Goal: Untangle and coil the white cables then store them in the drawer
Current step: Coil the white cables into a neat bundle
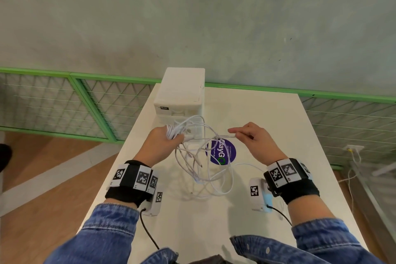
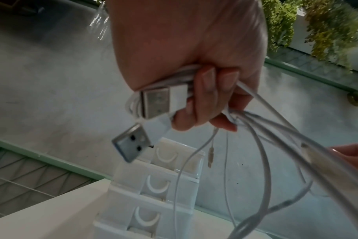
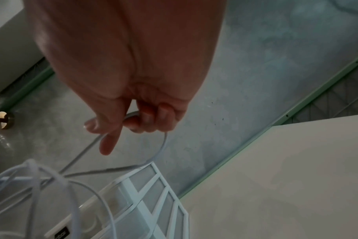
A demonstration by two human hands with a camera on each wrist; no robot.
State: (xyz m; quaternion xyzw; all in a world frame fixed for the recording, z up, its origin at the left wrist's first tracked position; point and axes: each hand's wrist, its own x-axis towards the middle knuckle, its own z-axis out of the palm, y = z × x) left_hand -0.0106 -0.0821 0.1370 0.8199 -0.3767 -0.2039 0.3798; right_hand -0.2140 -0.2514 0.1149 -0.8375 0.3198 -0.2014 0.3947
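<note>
The left hand (image 1: 164,142) is clenched around a gathered bunch of the white cables (image 1: 203,163), with two USB plugs (image 2: 153,103) protruding from the fist; this grip likely serves as the fixed anchor, keeping the already collected turns together while the remainder is sorted. From this fist the loose strands hang down in crossed loops, and their lowest turns rest on the white table (image 1: 278,135), partly over a round purple sticker (image 1: 222,153). Holding the bundle raised lets the loops fall open, so crossings can be read and a single strand traced. The right hand (image 1: 255,138) pinches one strand between thumb and curled fingers, index finger (image 3: 108,143) extended, and holds it away from the left hand; this separation appears intended to tension one cable and draw it out of the tangle. The drawer unit (image 1: 182,92) stands at the far edge of the table, just behind the hands, within reach for storage. No drawer is visibly pulled out, and the cables remain tangled, so untangling is judged incomplete.
</note>
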